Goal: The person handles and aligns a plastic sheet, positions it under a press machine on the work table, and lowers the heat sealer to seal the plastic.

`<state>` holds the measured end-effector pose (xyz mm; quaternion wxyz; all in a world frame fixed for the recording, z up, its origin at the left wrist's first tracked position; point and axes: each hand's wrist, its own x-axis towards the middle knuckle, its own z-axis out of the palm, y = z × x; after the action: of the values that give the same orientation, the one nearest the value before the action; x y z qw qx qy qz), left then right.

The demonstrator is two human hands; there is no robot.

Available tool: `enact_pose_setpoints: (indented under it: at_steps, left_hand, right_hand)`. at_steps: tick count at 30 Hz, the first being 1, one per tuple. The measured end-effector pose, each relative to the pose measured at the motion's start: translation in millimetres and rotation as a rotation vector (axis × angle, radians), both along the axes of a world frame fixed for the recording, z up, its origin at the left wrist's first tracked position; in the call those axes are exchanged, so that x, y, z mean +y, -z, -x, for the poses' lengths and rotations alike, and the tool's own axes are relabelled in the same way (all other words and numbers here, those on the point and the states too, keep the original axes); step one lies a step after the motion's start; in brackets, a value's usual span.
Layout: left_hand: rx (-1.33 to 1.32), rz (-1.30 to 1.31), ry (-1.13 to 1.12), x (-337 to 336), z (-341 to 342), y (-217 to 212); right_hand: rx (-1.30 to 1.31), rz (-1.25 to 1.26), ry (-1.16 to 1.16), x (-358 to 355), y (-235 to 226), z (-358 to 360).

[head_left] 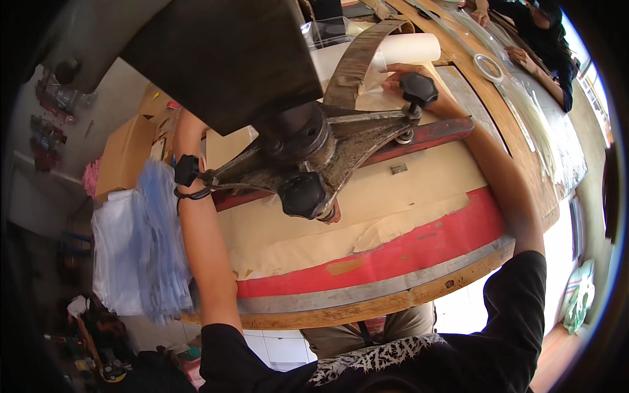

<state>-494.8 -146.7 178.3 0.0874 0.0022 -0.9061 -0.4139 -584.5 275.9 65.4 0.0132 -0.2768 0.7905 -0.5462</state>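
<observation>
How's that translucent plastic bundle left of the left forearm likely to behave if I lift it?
The translucent plastic bundle will probably be floppy, since its thin layers sag in loose wrinkles. Its shiny film may be slippery to grip. With so many loose edges showing, the layers could slide apart.

White roll (413,48), smooth, cylindrical, lies on its side roughly crosswise, its right end in plain sight just above the right hand (401,77) (contact with the fingers cannot be made out). Its middle passes behind a curved, worn brownish band (357,59), so only parts of its length show. Clear film (375,73), thin and glossy, sits below the roll, right by the fingertips, its full outline hidden.
</observation>
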Motion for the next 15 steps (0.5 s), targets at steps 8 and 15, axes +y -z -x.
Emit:
enact_pose_setpoints:
  at_steps: [8,15]
  left_hand:
    - [0.028,-0.003,0.023,5,12,-3]
    - [0.043,0.001,0.019,4,12,-2]
  right_hand:
    - [0.02,-0.118,-0.158,23,7,26]
    - [-0.056,0.212,-0.152,9,9,17]
